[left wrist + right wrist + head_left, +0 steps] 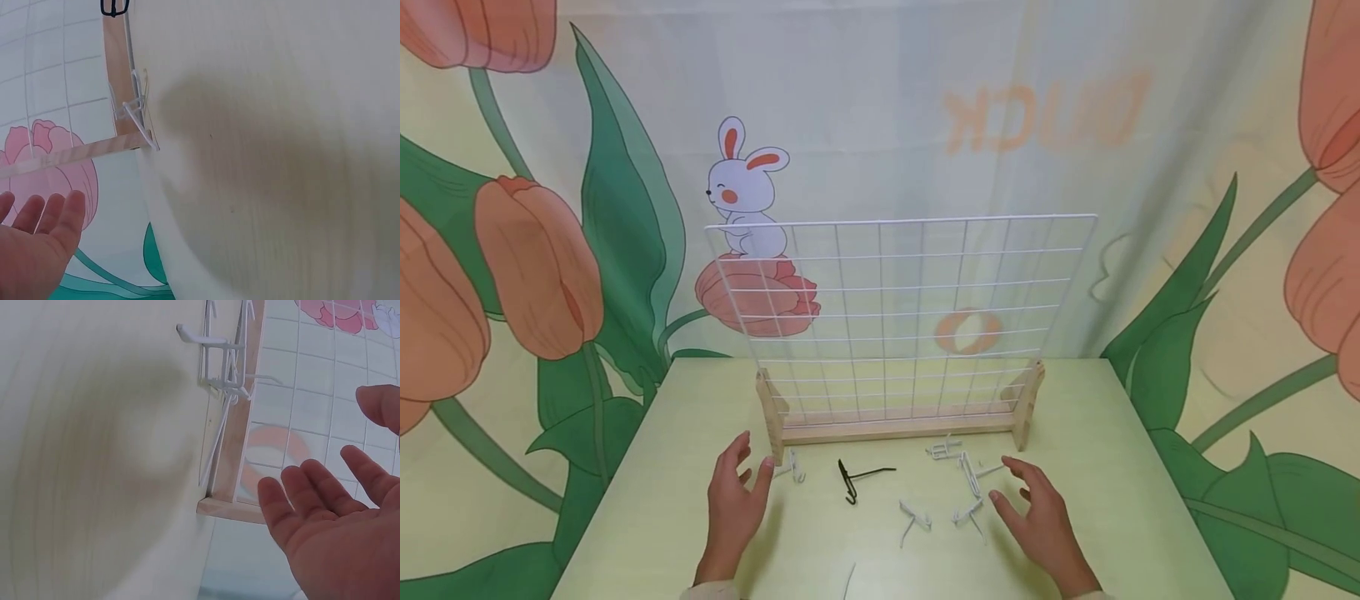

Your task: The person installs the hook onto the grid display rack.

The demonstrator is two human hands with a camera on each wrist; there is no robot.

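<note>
Both of my hands are held over the table with relaxed fingers and nothing in them. The left hand is beside a white wire hook; in the left wrist view its fingers are parted from everything. Near the right hand lies a larger white wire hook. Its fingers are spread in the right wrist view, where white hooks lie beyond them. Between the hands lies a black hook, with more white hooks to its right.
A white wire grid panel stands upright behind the hooks in a wooden base with two side feet. A thin white piece shows at the near edge of view. Behind the table hangs a tulip-printed curtain.
</note>
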